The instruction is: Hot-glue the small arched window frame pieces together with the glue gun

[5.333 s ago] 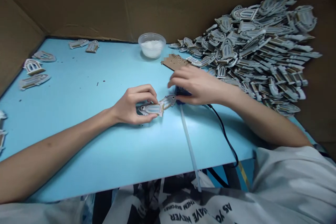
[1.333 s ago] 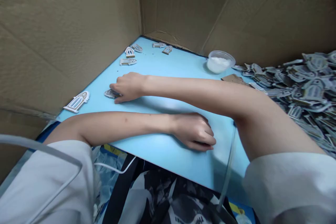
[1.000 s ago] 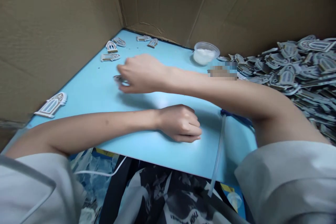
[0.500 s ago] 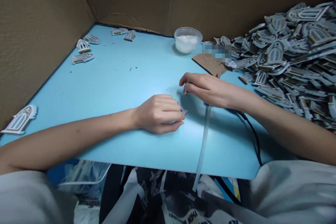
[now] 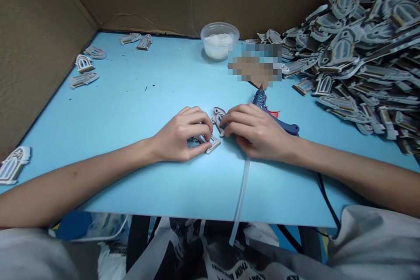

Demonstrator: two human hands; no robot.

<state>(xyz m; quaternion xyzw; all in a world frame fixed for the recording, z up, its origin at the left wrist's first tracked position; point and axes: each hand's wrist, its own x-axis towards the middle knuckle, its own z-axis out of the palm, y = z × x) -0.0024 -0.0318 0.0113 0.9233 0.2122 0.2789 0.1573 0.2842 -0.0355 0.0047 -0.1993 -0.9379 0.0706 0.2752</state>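
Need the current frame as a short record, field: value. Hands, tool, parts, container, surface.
left hand: thumb and fingers around a grey-white arched window-shaped piece
right hand: fingertips at a second grey-white arched piece
tool: blue glue gun with red trigger, partly behind right hand
parts pile: heaped grey-white window-shaped pieces, right side
loose parts: six similar pieces, left side and back
container: clear round plastic bowl, white contents
surface: light-blue tabletop

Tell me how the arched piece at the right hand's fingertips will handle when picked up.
The arched piece at the right hand is probably stiff, since it shows no sag or bend. It's likely light, being thin and small beside the fingers. Its flat shape makes it unlikely to roll if pushed.
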